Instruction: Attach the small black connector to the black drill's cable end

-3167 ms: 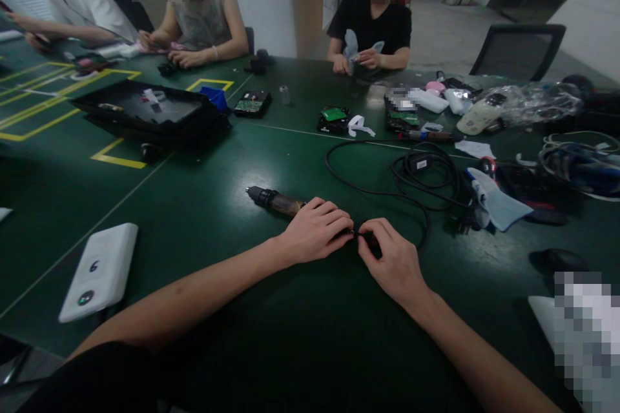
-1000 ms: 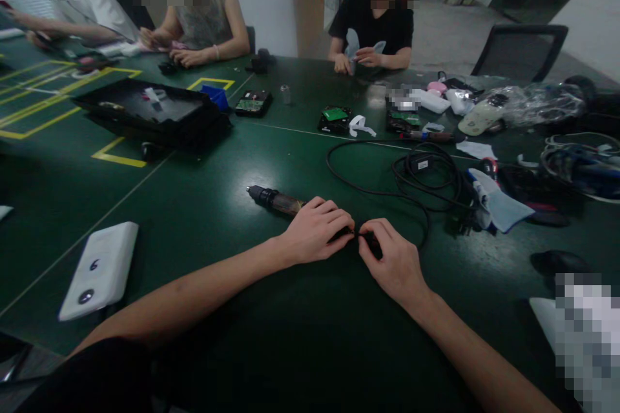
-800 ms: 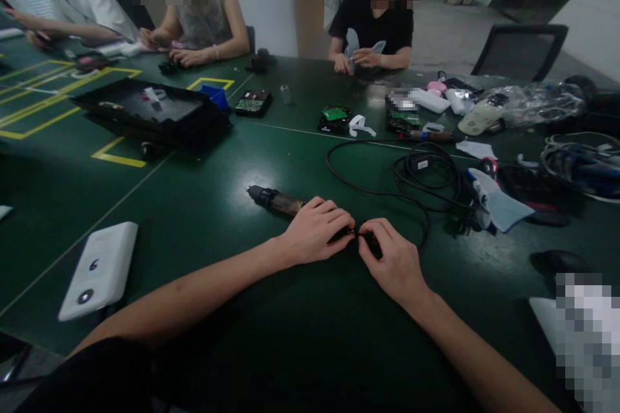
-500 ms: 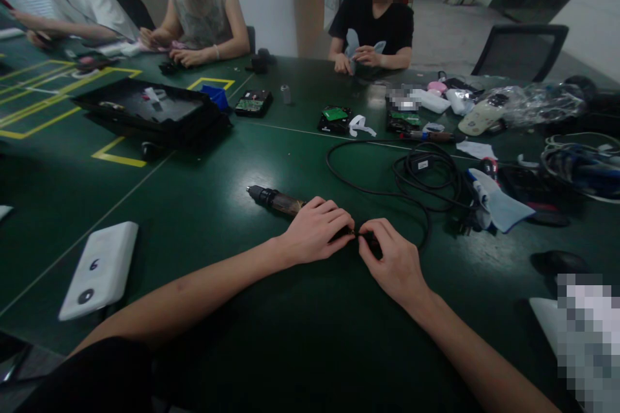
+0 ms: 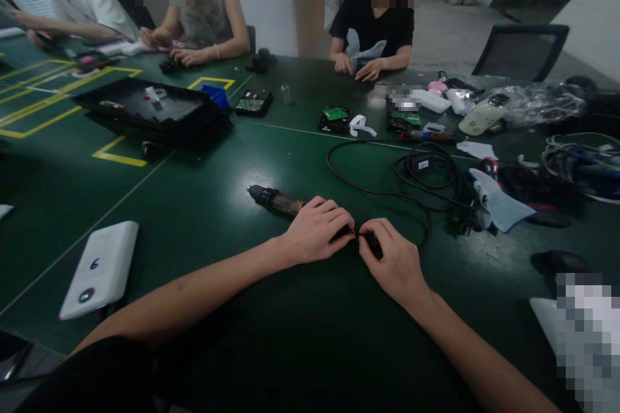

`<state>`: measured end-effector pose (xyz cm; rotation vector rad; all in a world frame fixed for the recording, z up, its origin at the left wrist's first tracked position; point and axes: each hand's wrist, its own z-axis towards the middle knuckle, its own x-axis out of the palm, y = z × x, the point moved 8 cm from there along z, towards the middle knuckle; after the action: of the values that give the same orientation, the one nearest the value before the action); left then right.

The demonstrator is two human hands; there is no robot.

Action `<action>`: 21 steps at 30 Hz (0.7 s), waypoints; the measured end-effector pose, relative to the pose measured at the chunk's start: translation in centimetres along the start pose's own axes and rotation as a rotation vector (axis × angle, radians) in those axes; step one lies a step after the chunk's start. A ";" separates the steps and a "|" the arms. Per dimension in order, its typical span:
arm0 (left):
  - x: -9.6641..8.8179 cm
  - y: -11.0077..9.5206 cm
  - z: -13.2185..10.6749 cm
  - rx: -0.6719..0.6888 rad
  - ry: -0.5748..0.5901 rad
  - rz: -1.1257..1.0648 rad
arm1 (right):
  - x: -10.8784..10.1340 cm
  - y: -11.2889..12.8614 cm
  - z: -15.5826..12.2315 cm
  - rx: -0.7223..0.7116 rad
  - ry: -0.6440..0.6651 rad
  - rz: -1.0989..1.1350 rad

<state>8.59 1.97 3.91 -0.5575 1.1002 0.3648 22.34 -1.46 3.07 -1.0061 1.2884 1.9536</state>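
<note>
Head view: L hand [image 5: 317,229] curled over rear of electric screwdriver [image 5: 277,201], gripping it. Tool lies flat on green desk [image 5: 217,161], bit end pointing left and away. R hand [image 5: 393,262] just beside it, thumb + forefinger pinched on cable plug [image 5: 364,238] at tool's rear end. Fingertips of both hands nearly touching. Black cable [image 5: 387,174] loops off to right. White device [image 5: 100,269] well apart, left of L forearm. Black tray [image 5: 145,108] far left.

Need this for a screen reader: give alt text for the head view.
The person's left hand grips an electric screwdriver lying on a green table, while the right hand pinches the black cable at its rear end. Three other people sit across the table.
</note>
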 end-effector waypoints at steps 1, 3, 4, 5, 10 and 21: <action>0.0 0.0 0.0 -0.003 -0.003 0.003 | 0.0 0.0 0.0 0.000 -0.002 -0.003; -0.1 -0.1 0.0 0.011 -0.002 0.006 | 0.0 0.0 0.0 0.000 -0.004 -0.007; -0.1 -0.2 0.0 0.025 0.001 0.006 | 0.0 0.0 0.0 -0.001 -0.004 -0.007; -0.2 -0.3 0.0 0.040 0.003 0.004 | 0.0 0.0 0.0 -0.002 -0.002 -0.005; -0.3 -0.3 0.0 0.053 0.002 -0.007 | 0.0 -0.1 0.0 0.004 0.006 0.007; -0.5 -0.3 0.1 0.029 0.014 -0.022 | -0.2 0.2 0.0 -0.016 0.001 0.003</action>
<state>8.63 1.77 4.49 -0.5463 1.1105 0.3257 22.28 -1.52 3.32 -1.0132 1.2776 1.9693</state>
